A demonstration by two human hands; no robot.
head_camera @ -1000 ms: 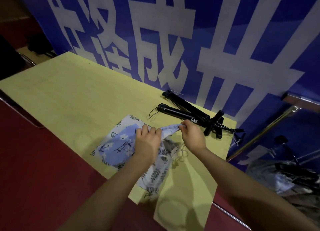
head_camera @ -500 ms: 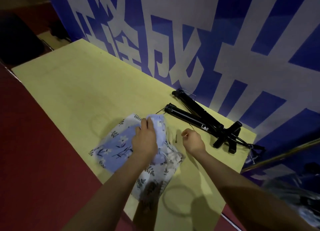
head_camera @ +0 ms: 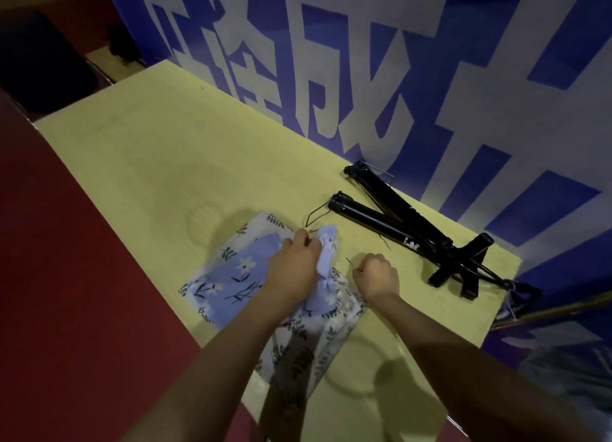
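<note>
Floral cloth (head_camera: 228, 276) lies at the desk's near edge, one corner hanging over that edge. Desk (head_camera: 165, 150) is yellow; its far edge is against a blue banner (head_camera: 430, 77).

The desk's left half is bare surface, wide room there. Its right end is taken up by two folded black tripods (head_camera: 397, 223), with a thin wire loop (head_camera: 314, 214) at their near tips.

Left hand (head_camera: 293, 266) is on top of the cloth, mid-desk near the front, fingers curled, gripping a bunched blue fold. Right hand (head_camera: 376, 276) is just beside the cloth's right edge, between it and the tripods, fist closed, pinching a thin metal pin (head_camera: 352, 263) that pokes out toward the cloth. The hands are close together but apart.
</note>
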